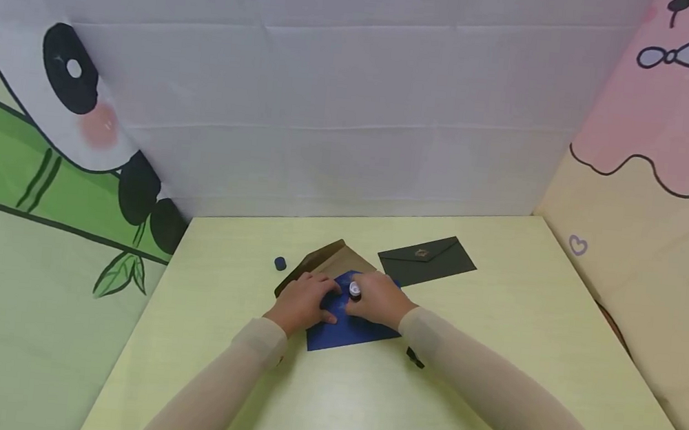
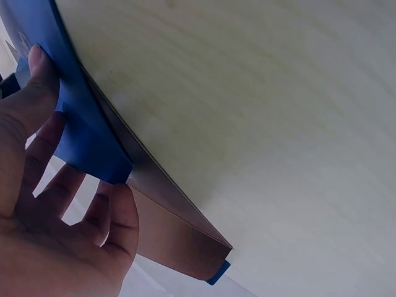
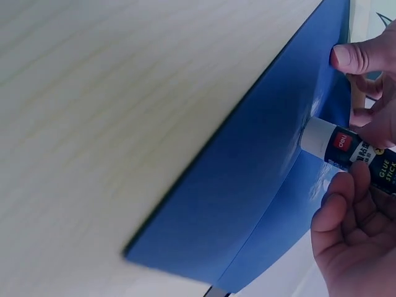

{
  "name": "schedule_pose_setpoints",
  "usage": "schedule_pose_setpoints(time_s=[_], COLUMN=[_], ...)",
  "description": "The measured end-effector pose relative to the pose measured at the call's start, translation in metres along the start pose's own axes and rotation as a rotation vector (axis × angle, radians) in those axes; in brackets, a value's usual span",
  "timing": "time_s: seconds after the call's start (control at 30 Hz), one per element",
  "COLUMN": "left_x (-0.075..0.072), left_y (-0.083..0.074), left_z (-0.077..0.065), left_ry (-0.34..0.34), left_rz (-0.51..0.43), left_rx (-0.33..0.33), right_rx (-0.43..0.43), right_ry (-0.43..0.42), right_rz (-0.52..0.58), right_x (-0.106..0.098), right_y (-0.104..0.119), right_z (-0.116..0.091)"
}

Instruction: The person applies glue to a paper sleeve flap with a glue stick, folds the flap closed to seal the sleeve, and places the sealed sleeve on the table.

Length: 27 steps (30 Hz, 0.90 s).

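Right hand (image 1: 379, 297) | glue stick (image 3: 340, 145) in grip | blue envelope (image 1: 339, 337) beneath

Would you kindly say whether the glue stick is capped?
Uncapped: the glue stick shows its white end at the blue paper; a dark cap lies apart.

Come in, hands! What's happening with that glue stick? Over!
Right hand holding glue stick against blue envelope. Left hand touching that envelope. Dark envelope beyond, not in the way.

Glare-lit table (image 1: 314, 402) between the sleeves (image 1: 462, 351) seems passable to the blue paper (image 1: 345, 333).
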State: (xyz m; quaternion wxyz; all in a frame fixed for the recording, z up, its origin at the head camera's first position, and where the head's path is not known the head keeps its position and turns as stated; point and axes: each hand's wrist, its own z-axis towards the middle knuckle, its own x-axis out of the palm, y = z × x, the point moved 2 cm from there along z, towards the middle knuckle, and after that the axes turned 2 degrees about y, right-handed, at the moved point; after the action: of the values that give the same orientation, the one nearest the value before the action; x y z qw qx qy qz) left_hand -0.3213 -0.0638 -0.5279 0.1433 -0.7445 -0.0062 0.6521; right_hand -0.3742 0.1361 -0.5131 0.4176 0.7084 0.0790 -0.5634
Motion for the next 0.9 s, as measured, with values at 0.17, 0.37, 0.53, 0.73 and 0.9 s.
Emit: schedule_pose_setpoints(time_s=[0.17, 0.37, 0.53, 0.73, 0.9], left_x=[0.001, 0.003, 0.004, 0.002, 0.001], left_y=[0.0, 0.001, 0.001, 0.001, 0.001], left_z=[0.0, 0.0, 0.002, 0.001, 0.0], left_ry=[0.018, 0.024, 0.02, 0.015, 0.015], left_rz=[-0.008, -0.008, -0.004, -0.014, -0.023], left_rx=[-0.024, -0.029, -0.023, -0.013, -0.017], right_rx=[0.052, 0.05, 0.048, 0.12, 0.156], right_ry=[0.001, -0.006, -0.018, -0.073, -0.13], right_rz=[0.031, 0.031, 0.055, 0.219, 0.329], right_x=[-0.004, -0.005, -0.007, -0.018, -0.03], right_y=[-0.007, -0.015, -0.019, -0.028, -0.034], right_z=[-0.006, -0.007, -0.008, -0.009, -0.013])
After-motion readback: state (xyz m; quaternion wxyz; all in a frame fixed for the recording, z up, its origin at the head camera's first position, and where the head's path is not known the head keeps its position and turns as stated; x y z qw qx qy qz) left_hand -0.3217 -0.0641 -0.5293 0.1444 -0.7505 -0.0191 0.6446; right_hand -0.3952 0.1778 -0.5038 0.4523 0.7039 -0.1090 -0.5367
